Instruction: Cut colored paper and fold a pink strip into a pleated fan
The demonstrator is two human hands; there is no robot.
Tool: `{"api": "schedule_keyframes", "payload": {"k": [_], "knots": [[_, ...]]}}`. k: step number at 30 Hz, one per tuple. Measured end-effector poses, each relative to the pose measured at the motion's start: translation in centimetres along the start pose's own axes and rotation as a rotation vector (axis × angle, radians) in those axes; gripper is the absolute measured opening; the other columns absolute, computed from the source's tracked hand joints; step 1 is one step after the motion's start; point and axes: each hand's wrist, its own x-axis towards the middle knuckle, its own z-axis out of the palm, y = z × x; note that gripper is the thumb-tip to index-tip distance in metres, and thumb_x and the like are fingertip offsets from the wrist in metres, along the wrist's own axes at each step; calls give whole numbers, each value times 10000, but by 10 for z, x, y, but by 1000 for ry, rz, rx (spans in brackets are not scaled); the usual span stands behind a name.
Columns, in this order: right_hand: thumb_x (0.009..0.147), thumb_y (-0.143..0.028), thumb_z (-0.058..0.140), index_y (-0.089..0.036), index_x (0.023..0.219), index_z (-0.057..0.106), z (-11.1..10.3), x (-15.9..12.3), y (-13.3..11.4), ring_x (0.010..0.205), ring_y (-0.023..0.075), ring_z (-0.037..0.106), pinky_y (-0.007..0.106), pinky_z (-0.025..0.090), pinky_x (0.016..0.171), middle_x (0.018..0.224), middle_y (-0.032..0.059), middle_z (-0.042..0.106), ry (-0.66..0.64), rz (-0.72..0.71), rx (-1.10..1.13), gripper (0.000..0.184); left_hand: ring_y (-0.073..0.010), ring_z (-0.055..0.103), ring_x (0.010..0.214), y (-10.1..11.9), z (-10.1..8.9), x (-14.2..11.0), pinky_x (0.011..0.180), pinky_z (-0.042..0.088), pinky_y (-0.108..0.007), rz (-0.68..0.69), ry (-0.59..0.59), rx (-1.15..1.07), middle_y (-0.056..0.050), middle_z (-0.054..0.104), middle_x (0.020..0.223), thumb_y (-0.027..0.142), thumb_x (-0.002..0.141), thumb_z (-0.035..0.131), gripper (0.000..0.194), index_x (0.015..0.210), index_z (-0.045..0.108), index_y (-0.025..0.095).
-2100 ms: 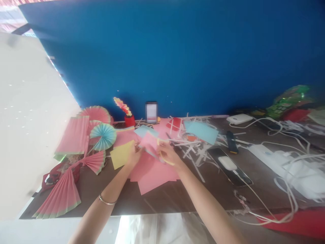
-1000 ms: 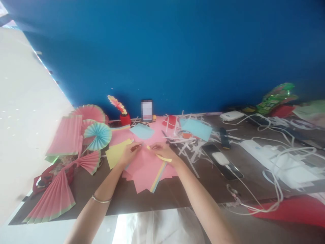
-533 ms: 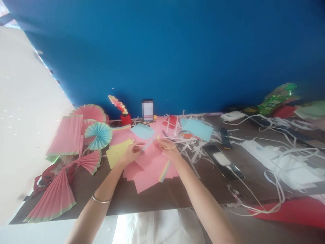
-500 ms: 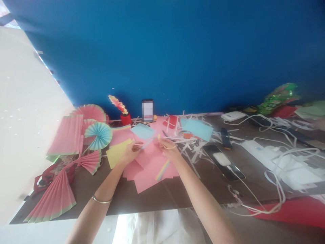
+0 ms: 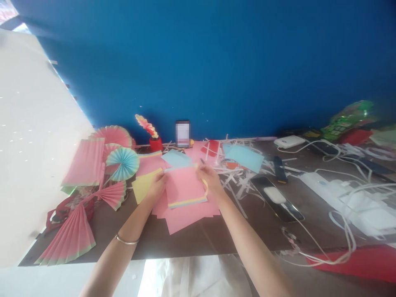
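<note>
A pink sheet of paper (image 5: 185, 184) is held up between both hands. Along its near edge runs a yellow and a blue band, and a pale blue strip shows along its far edge. My left hand (image 5: 157, 187) pinches the sheet's left side. At the far right corner my right hand (image 5: 210, 180) grips the sheet, with a curled yellow paper strip (image 5: 205, 189) hanging from its fingers. Under the sheet lie more pink sheets (image 5: 182, 219). A yellow sheet (image 5: 141, 188) lies beside my left hand, and a light blue sheet (image 5: 176, 158) lies beyond.
Pleated paper fans (image 5: 76, 235) fill the left end of the dark table (image 5: 173, 249). A red pot (image 5: 156, 144) and a pixelated upright screen (image 5: 182, 134) stand by the blue wall. White paper scraps (image 5: 238, 185), a phone (image 5: 280, 208), a power strip (image 5: 328, 189) and cables are to the right.
The pink sheet has turned so its yellow and blue bands now face me, where they slanted at the lower right. My hands have settled on its left and right sides.
</note>
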Motion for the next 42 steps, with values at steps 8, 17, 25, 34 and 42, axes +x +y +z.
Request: {"api": "schedule_keyframes", "payload": {"k": [8, 17, 25, 34, 42], "knots": [[672, -390, 661, -191, 686, 618, 18, -13, 1, 630, 120, 502, 254, 381, 577, 663, -9, 584, -232, -29, -431, 204, -170, 580, 750, 14, 13, -9, 688, 449, -275, 73, -205, 71, -53, 639, 766, 431, 763, 539, 294, 783, 647, 158], [663, -533, 609, -176, 651, 562, 17, -18, -2, 582, 131, 487, 234, 418, 435, 610, -8, 503, -202, 12, -551, 361, -175, 589, 755, 27, 19, -19, 717, 464, -292, 134, -342, 173, -47, 660, 787, 319, 823, 439, 307, 966, 656, 157], [722, -487, 559, -170, 598, 518, 16, -13, 1, 539, 111, 473, 227, 390, 464, 566, -18, 498, -163, -68, -740, 342, -167, 594, 768, 20, 20, -18, 752, 469, -298, 145, -357, 169, -44, 667, 816, 304, 830, 440, 331, 1073, 623, 173], [727, -465, 558, -168, 601, 511, 14, -12, 5, 546, 110, 465, 229, 368, 496, 569, -22, 495, -171, -88, -767, 326, -162, 601, 765, 17, 18, -18, 746, 479, -293, 148, -380, 159, -61, 670, 918, 315, 827, 448, 330, 1069, 627, 178], [726, -452, 559, -168, 605, 517, 12, -10, 8, 546, 109, 468, 229, 362, 507, 582, -19, 516, -165, -91, -790, 312, -177, 609, 832, 18, 19, -17, 764, 483, -301, 153, -387, 161, -71, 654, 1029, 300, 827, 440, 324, 1060, 628, 176]]}}
